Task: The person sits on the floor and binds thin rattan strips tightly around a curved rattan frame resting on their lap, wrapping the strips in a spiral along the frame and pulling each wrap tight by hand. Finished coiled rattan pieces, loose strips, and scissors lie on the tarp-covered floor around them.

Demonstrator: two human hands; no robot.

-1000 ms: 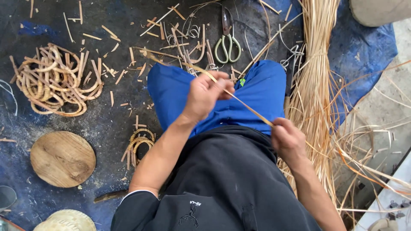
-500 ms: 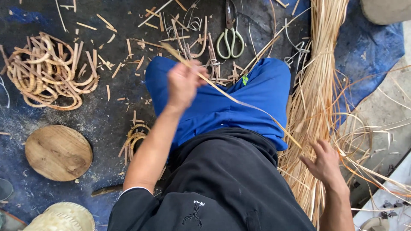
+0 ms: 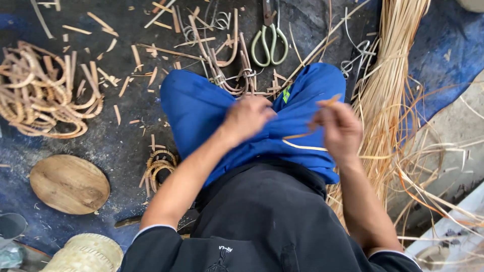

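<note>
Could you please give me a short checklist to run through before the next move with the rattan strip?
1. Right hand pinches the rattan strip: ok.
2. Left hand grip on the strip: cannot tell, blurred.
3. Strip lies over the lap, free of the offcuts: ok.
4. Shears lie on the ground ahead of the knees: ok.
5. Bundle of rattan strands beside the right hand: ok.
6. Strip unbroken: cannot tell.

Green-handled shears [image 3: 269, 43], perhaps wooden disc [image 3: 69, 184]
</note>
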